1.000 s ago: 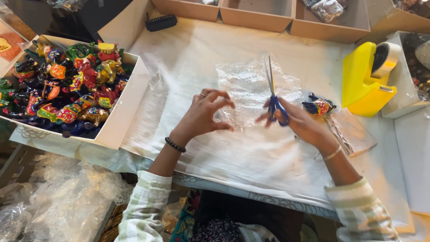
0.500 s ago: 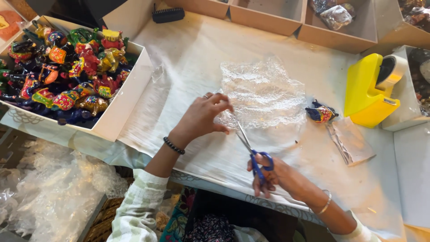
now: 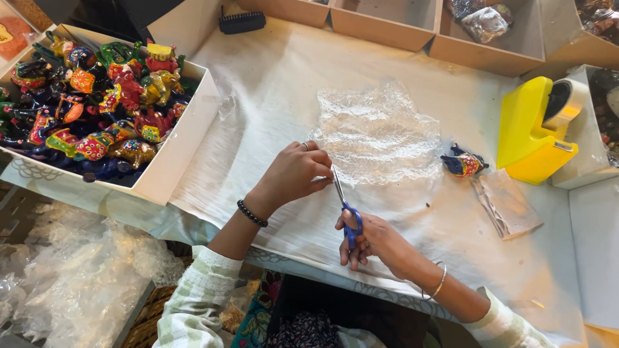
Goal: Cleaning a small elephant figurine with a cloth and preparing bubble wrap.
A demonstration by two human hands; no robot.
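My right hand (image 3: 371, 238) grips blue-handled scissors (image 3: 345, 206), blades pointing up toward the near edge of a clear bubble wrap sheet (image 3: 380, 132) lying on the white covered table (image 3: 258, 96). My left hand (image 3: 293, 174) pinches the near left edge of that sheet, right beside the scissor blades. A small painted elephant figurine (image 3: 463, 162) lies just right of the bubble wrap.
A white box (image 3: 177, 154) full of several painted figurines sits at the left. A yellow tape dispenser (image 3: 532, 132) stands at the right, with a small plastic bag (image 3: 506, 203) below it. Cardboard trays (image 3: 490, 55) line the far edge. Bubble wrap heaps (image 3: 71, 277) lie on the floor.
My right hand pulled the scissors back from the far right of the sheet to its near edge, then moved the blades up against my left hand's grip point.
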